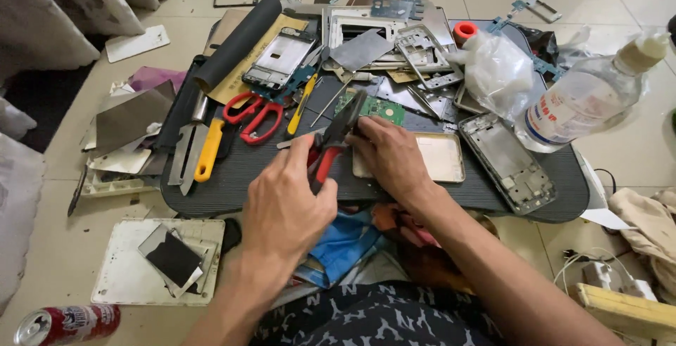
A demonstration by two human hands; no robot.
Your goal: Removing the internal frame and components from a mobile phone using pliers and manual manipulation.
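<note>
While the left hand is closed around the red handles of a pair of pliers, the dark jaws of the tool point away from the person toward a small green circuit board that lies just beyond the knuckles of the right hand. The right hand rests palm down with its fingers curled, pressing on the near left corner of a pale gold phone cover; whether its fingertips pinch the board or the plier tips cannot be told, since the tool covers them. Both hands work over a dark oval tray table. Just to the left of the left hand lie a yellow-handled knife and red scissors, and beyond those a phone frame sits on a tan sheet beside a black roll. To the right of the right hand, past the gold cover, lies a grey phone frame, and beyond it a clear plastic bottle leans next to a crumpled plastic bag. Farther from both hands, more metal frames are piled up, with a small orange cap beside them. Near the left wrist, on the floor, a white panel holds a black square, and a red can lies close to the elbow.
</note>
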